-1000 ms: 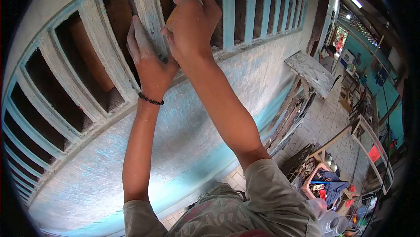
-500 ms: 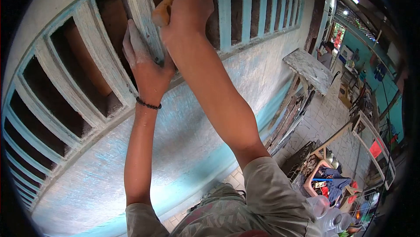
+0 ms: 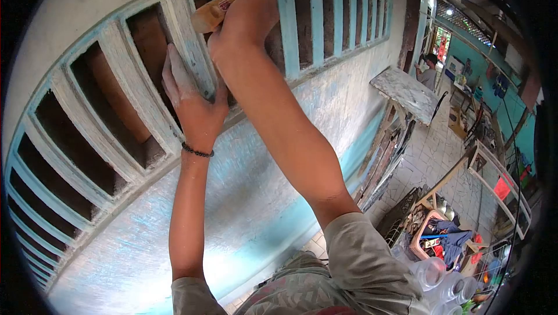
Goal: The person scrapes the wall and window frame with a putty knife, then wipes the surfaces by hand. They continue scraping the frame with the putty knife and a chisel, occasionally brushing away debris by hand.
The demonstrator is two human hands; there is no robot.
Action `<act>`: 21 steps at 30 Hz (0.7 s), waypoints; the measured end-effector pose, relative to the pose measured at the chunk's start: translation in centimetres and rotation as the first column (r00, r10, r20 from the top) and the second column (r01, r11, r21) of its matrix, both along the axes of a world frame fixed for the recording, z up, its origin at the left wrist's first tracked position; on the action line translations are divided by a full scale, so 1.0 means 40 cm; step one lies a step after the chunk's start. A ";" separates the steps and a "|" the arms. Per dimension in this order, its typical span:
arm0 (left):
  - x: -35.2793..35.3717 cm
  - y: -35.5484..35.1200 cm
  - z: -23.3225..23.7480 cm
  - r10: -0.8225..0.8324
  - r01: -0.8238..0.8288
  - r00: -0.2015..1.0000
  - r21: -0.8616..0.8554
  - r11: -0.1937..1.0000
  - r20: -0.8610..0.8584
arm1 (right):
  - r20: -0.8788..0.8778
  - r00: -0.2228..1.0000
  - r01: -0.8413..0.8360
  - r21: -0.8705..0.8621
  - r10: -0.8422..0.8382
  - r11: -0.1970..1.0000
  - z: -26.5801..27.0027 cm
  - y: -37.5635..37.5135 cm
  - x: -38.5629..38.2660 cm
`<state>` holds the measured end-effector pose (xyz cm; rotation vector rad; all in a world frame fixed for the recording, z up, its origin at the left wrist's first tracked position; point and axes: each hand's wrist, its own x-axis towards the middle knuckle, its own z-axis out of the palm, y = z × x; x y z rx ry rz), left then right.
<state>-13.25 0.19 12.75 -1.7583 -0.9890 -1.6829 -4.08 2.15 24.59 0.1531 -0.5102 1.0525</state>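
Note:
My right hand (image 3: 251, 15) is closed round a scraper (image 3: 210, 15) with a yellowish wooden handle. The handle's butt sticks out to the left, and a bit of dark metal shows above my fist. Most of its blade is hidden by my hand. Lower and to the left, my left hand (image 3: 196, 100) straddles a worn slat (image 3: 185, 30) of the wall grille, fingers stretched along one side and thumb on the other. Whitish dust coats its fingers. Paint on this slat is patchy, pale grey with traces of blue, while slats farther right (image 3: 286, 18) are solid light blue.
Below the grille, the wall (image 3: 133, 228) is scuffed white and blue. To the right stand a paint-marked board (image 3: 407, 91), a basket (image 3: 419, 239) of cloth and odds and ends, clear plastic containers (image 3: 430, 273) and a leaning frame (image 3: 500, 181). Another person (image 3: 429, 73) is farther back.
The camera view has shifted slightly. My right hand has moved a little down and left, and the scraper's handle has turned to show a label. My left hand stays on the same slat.

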 end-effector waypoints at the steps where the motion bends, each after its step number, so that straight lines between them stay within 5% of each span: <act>1: 0.000 -0.001 0.000 -0.004 0.004 1.000 -0.004 1.000 0.005 | -0.006 1.000 -0.027 -0.001 0.027 1.000 0.004 0.011 -0.005; 21: 0.003 -0.001 0.000 0.017 -0.017 1.000 0.000 1.000 0.017 | -0.157 0.980 -0.126 -0.019 0.121 0.992 0.018 0.029 0.011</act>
